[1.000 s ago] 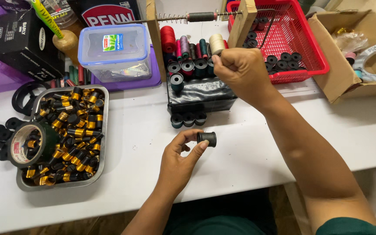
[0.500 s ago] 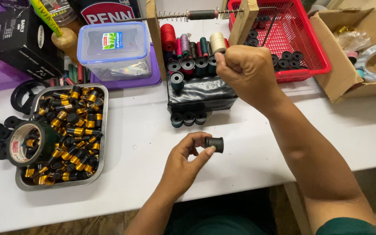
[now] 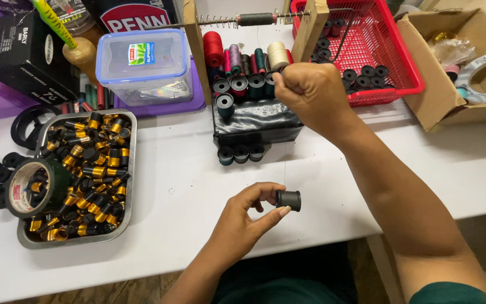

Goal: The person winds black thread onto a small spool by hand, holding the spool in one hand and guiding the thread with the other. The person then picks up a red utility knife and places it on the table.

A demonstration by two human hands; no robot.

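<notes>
My left hand pinches a small black spool between thumb and fingertips, low over the white table. My right hand is a closed fist beside the wooden winding frame, near a cream thread spool. A thin thread runs down from the fist towards the black spool; what the fist grips is hidden. Coloured thread spools and dark wound spools sit on a black box just left of the fist.
A metal tray of black and gold spools with a tape roll lies left. A clear lidded container, a red basket of black spools and a cardboard box line the back.
My left hand has carried the black spool right and nearer to me. The right fist stays by the frame with only a slight shift.
</notes>
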